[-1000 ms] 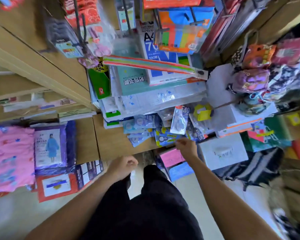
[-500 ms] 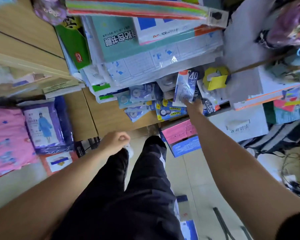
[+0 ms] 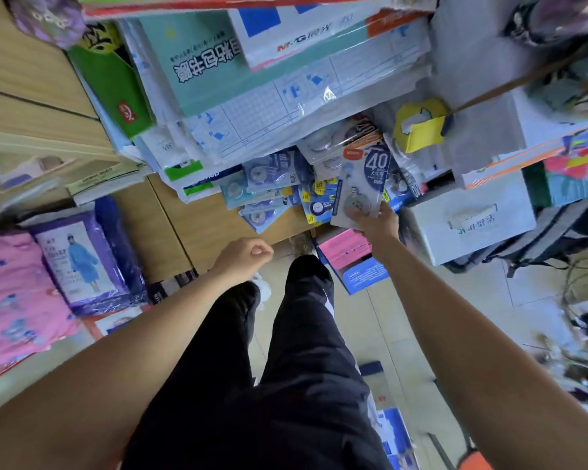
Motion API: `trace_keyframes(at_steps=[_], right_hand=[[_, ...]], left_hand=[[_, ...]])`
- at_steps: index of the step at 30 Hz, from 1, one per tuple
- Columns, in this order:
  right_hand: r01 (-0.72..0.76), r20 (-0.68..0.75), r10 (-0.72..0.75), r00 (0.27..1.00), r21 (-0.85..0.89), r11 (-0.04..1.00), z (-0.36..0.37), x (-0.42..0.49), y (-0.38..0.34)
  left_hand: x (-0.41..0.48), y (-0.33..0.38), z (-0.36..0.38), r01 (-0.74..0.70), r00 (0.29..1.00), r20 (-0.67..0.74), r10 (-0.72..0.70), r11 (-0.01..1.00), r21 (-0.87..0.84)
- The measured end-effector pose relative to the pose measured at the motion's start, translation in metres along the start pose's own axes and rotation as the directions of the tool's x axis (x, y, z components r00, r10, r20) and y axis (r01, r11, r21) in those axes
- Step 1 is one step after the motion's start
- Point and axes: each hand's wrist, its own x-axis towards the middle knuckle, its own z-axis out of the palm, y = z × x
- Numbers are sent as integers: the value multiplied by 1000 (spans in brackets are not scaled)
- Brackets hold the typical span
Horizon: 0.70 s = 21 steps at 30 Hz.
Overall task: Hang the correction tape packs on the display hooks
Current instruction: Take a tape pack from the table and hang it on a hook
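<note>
Gripping a correction tape pack (image 3: 363,184) centre-right was the right hand (image 3: 380,226); left hand (image 3: 244,260) curled, seemingly empty; spare packs (image 3: 269,186) littered the shelf (image 3: 207,228).

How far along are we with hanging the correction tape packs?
Done: nothing visibly hung; no display hook shows in this view. In hand: the right hand grips one pack marked 40 by its lower edge, held above the pile. The left hand is curled, holding nothing. Left: hang this pack, then the loose packs heaped on the wooden shelf.
</note>
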Motion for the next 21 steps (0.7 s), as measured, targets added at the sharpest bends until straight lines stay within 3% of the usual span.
trace_keyframes(at_steps=[5,9,11,14,16,18,21], right_hand=[[5,39,-2,999,-89,996,-8,-60,48],[-53,97,55,994,-21,998,-9,-90,78],[-89,100,87,991,20,996,-10,-99,85],[-115,77,107,991,115,987,-12,-108,87],[-104,48,97,994,155,982,-13,-107,86],[-86,30,82,996,191,978,-15,-105,84],[-59,20,55,998,243,968,-16,-102,82]], left_hand=[[45,10,-5,-46,999,-1,46,997,64],[79,29,-1,-77,996,-43,78,996,38],[94,45,5,-59,996,-82,47,988,-142],[118,74,13,-10,988,-140,-60,891,-454],[132,91,16,-45,973,-218,-81,854,-518],[136,109,20,-140,954,-300,14,904,-404],[140,116,33,-224,943,-260,209,974,-27]])
